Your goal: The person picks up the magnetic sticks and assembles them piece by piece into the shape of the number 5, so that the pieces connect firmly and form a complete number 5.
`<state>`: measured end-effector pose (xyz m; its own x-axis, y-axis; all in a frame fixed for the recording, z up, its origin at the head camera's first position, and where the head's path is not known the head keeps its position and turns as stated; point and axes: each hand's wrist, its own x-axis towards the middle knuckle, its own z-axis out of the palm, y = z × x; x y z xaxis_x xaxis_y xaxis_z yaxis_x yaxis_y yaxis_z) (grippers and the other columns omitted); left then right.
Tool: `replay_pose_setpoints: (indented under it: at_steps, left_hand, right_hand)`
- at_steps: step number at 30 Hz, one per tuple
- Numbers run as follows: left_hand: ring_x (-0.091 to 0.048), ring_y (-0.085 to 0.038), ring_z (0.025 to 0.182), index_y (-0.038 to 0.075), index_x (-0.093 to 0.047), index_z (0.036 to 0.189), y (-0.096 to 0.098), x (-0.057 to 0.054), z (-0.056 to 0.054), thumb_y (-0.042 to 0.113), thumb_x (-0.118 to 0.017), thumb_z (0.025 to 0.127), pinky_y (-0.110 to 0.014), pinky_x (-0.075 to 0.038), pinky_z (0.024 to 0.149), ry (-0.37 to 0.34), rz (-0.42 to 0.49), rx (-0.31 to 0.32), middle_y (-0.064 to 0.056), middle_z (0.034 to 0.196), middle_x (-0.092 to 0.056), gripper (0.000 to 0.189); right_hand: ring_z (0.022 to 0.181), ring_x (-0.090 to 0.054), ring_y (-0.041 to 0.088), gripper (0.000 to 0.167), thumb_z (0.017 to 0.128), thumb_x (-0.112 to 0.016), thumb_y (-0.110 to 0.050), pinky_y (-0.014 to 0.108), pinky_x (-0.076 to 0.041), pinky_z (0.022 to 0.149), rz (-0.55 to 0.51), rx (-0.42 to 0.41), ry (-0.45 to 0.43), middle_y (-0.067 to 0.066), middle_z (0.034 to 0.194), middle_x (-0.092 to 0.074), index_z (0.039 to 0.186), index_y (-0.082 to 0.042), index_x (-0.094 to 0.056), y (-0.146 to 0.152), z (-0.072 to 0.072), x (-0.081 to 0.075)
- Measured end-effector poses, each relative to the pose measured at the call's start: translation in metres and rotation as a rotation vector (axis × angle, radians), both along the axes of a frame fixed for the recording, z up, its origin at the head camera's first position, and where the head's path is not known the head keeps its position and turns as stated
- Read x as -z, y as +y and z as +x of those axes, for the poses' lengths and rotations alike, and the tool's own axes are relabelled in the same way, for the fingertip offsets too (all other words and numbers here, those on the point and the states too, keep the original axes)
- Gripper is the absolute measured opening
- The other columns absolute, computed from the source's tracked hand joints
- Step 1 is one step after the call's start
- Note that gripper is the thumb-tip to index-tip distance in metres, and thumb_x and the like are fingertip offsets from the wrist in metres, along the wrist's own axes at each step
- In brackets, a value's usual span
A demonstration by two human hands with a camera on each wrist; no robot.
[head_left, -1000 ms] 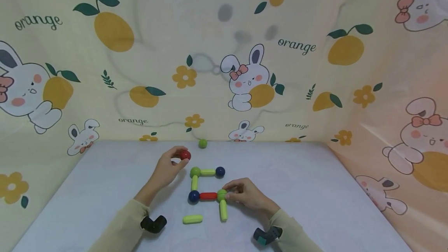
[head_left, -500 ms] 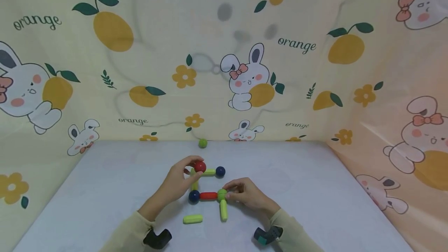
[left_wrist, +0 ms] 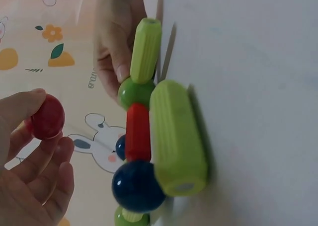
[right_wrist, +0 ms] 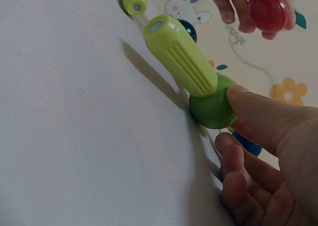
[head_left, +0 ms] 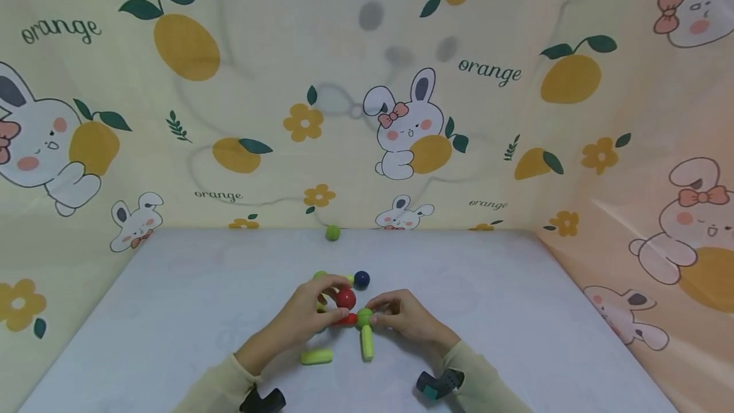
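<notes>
My left hand (head_left: 306, 314) pinches a red ball (head_left: 346, 299) between thumb and fingertips, raised above the joined magnetic rods and balls. Thumb and fingers of my right hand (head_left: 410, 318) grip a green ball (head_left: 364, 318) at the near right corner of that build. From this ball a yellow-green rod (head_left: 367, 343) points toward me, and a red rod (left_wrist: 138, 131) runs left to a dark blue ball (left_wrist: 138, 186). My left hand hides much of the build's left side in the head view. Another dark blue ball (head_left: 362, 280) ends the far arm.
A loose yellow-green rod (head_left: 316, 357) lies on the white table (head_left: 487, 311) in front of the build. At the table's back edge sits a separate green ball (head_left: 332, 233), before a printed cloth backdrop (head_left: 258, 81).
My left hand has carried the red ball rightward and toward me, from left of the build to above it near the right hand. The right hand keeps its place on the green ball.
</notes>
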<state>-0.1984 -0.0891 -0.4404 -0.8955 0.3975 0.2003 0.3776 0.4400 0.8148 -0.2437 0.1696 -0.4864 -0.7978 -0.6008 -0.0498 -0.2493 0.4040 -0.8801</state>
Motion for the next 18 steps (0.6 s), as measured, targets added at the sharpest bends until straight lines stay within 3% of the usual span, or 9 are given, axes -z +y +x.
replay_pose_setpoints:
  at_steps: [8, 18]
  left_hand:
    - [-0.065, -0.019, 0.104, 0.012, -0.064, 0.125, 0.007, 0.004, 0.004, 0.017, -0.076, 0.091, -0.023, -0.053, 0.083, -0.040, 0.018, 0.086, -0.005, 0.123, -0.069, 0.036]
    - [-0.064, -0.013, 0.098, 0.008, -0.065, 0.122, 0.014, 0.008, 0.009, 0.020, -0.076, 0.091, -0.019, -0.053, 0.081, -0.121, 0.011, 0.156, -0.004, 0.117, -0.069, 0.036]
  right_hand:
    - [0.067, -0.050, 0.003, 0.030, 0.095, -0.070, -0.019, 0.018, -0.045, 0.059, 0.000, -0.006, 0.003, 0.011, 0.110, -0.072, 0.122, -0.008, -0.072, 0.000, 0.000, 0.000]
    - [0.066, -0.050, 0.003, 0.029, 0.095, -0.070, -0.018, 0.018, -0.044, 0.059, 0.010, -0.005, 0.007, 0.012, 0.112, -0.072, 0.122, -0.008, -0.072, 0.000, 0.000, -0.002]
